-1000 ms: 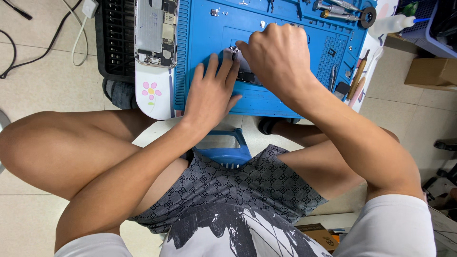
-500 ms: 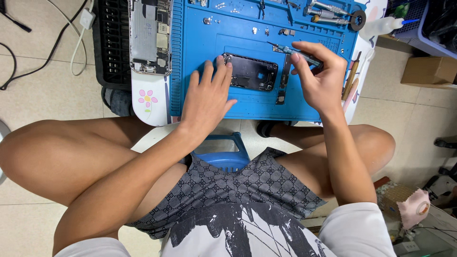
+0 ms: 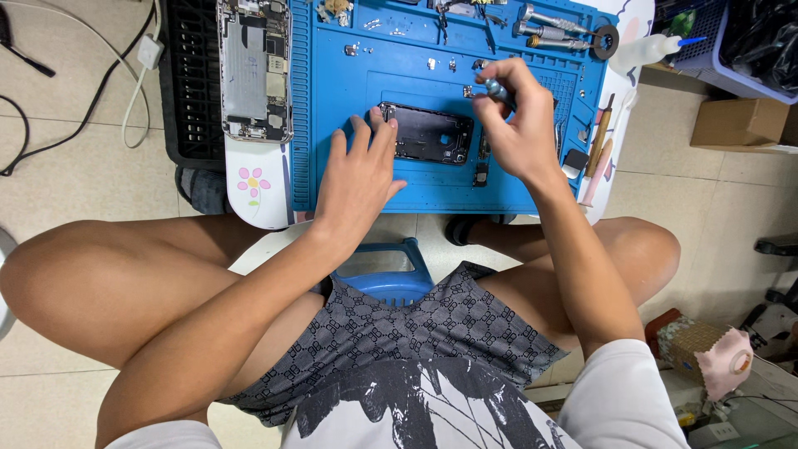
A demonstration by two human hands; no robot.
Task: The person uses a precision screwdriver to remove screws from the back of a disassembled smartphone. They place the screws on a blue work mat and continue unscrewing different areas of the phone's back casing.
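The left hand (image 3: 359, 179) lies flat with its fingers spread, the fingertips pressing on the left end of a dark phone housing (image 3: 428, 133) that rests on the blue work mat (image 3: 332, 100). The right hand (image 3: 519, 137) is curled, its thumb and fingers pinched on a small screwdriver (image 3: 496, 88) with a grey-blue handle, held just above the right end of the housing. The two hands sit near each other, one at each end of the housing, not touching.

The mat covers a small white tabletop (image 3: 258, 195) that bears a pink flower sticker (image 3: 253, 181) at its near left corner. To the left of the mat lies an opened phone body (image 3: 253, 71), its circuit parts showing. More metal tools (image 3: 549, 25) lie in the tray at the mat's far right, and a white squeeze bottle (image 3: 644, 51) stands just beyond that edge.

On the floor to the right sits a plain brown cardboard box (image 3: 736, 123), with a blue-grey plastic basket (image 3: 740, 41) holding dark bags behind it. A blue stool (image 3: 391, 278) shows between the person's knees.
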